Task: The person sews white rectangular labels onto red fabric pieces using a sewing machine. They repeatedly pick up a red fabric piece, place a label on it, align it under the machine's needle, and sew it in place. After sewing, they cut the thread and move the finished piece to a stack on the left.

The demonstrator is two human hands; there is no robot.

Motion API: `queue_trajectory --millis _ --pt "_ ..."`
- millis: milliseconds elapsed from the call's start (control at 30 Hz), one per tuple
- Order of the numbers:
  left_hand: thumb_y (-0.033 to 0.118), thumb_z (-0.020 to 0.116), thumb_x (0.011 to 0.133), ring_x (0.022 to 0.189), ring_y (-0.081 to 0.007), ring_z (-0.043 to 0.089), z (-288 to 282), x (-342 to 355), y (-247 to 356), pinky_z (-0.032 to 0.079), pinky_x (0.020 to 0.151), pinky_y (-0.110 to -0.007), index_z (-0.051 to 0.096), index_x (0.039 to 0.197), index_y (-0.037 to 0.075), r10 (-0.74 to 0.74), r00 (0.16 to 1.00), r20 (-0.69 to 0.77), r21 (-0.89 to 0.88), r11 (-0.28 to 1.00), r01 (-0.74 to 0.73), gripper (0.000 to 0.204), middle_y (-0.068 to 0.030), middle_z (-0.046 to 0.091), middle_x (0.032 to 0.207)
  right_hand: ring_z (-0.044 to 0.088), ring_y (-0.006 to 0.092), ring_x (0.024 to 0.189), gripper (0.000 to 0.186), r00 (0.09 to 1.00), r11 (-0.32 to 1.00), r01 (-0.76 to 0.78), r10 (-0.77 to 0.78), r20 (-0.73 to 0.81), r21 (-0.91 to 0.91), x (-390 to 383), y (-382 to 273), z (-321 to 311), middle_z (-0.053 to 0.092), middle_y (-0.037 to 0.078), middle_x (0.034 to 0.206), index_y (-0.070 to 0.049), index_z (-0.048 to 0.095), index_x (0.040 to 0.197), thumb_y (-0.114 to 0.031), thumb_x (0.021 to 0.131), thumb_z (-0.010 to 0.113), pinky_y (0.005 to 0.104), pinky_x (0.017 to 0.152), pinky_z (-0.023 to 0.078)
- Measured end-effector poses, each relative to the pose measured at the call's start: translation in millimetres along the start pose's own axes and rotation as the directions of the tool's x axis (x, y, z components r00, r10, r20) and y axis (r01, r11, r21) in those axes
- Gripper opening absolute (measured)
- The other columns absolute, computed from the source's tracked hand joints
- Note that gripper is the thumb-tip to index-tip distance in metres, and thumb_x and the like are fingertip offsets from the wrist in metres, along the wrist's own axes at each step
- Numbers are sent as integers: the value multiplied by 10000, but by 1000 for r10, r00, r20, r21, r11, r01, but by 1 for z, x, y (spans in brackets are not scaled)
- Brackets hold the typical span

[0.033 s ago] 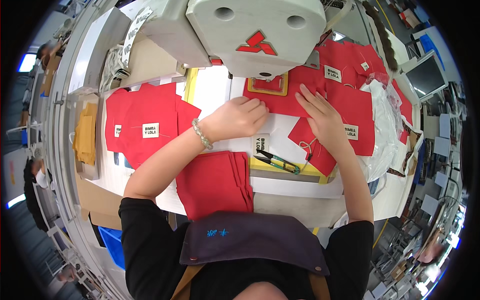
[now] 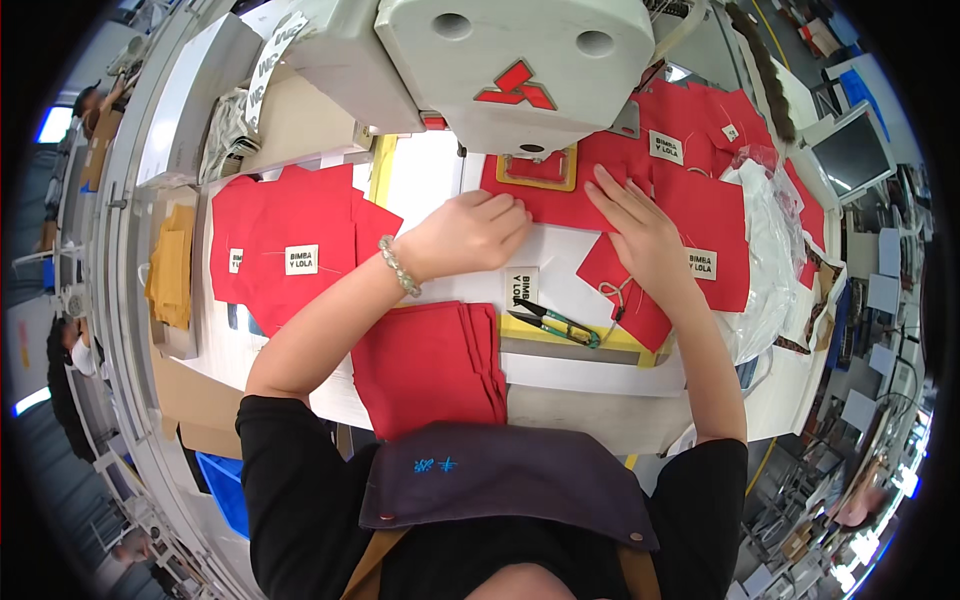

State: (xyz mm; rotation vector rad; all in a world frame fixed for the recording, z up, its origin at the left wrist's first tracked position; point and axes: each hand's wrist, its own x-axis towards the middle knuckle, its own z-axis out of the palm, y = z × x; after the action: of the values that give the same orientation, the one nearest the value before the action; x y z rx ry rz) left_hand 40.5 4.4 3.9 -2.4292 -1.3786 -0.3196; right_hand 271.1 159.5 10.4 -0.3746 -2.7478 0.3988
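Note:
A piece of red fabric [image 2: 565, 208] lies under the yellow-edged clamp frame [image 2: 538, 185] of a large white sewing machine [image 2: 515, 50]. At the fabric's left front corner, my left hand [image 2: 465, 235] has its fingers curled together, seemingly pinching the edge; the fingertips are partly hidden. My right hand [image 2: 640, 235] rests flat on the fabric's right side, fingers stretched out. In front of the fabric lie a loose white label [image 2: 522, 284] and thread snips [image 2: 558, 325] with green handles. A stack of red fabric pieces [image 2: 425, 365] sits nearest me, left of the snips.
Red pieces with white labels [image 2: 300, 215] lie at the left, and more labelled red pieces [image 2: 715, 220] at the right. Beside these is crumpled clear plastic [image 2: 760, 240]. A cardboard box [image 2: 178, 345] holding yellow-orange material [image 2: 172, 265] stands far left.
My left hand and the fabric's left edge have shifted very slightly to the left. My right hand has moved slightly the same way.

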Motion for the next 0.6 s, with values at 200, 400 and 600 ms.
queue_trajectory --millis 200,400,600 --pt "74 645 736 950 -200 671 1 -20 -13 567 769 -314 670 997 28 -92 995 -27 9 996 92 266 -71 673 1017 567 315 1188 438 999 994 41 -43 -19 -103 19 -1 16 546 118 1366 -46 627 1185 15 753 655 414 1065 443" --pt "71 642 748 928 -204 682 1 -26 -13 561 768 -325 672 1012 33 -235 969 -74 -57 971 231 268 -73 694 1022 587 318 1152 362 998 994 37 -42 -42 -103 13 -1 17 597 117 1304 -66 667 1124 10 770 644 428 1056 446" --pt "50 638 744 871 -197 686 0 -25 -18 541 708 -319 652 924 43 -343 937 -62 -123 935 334 181 -55 700 964 602 329 1100 316 989 996 -46 55 -134 71 24 6 16 615 130 1268 -38 660 1116 6 805 622 423 1061 446"
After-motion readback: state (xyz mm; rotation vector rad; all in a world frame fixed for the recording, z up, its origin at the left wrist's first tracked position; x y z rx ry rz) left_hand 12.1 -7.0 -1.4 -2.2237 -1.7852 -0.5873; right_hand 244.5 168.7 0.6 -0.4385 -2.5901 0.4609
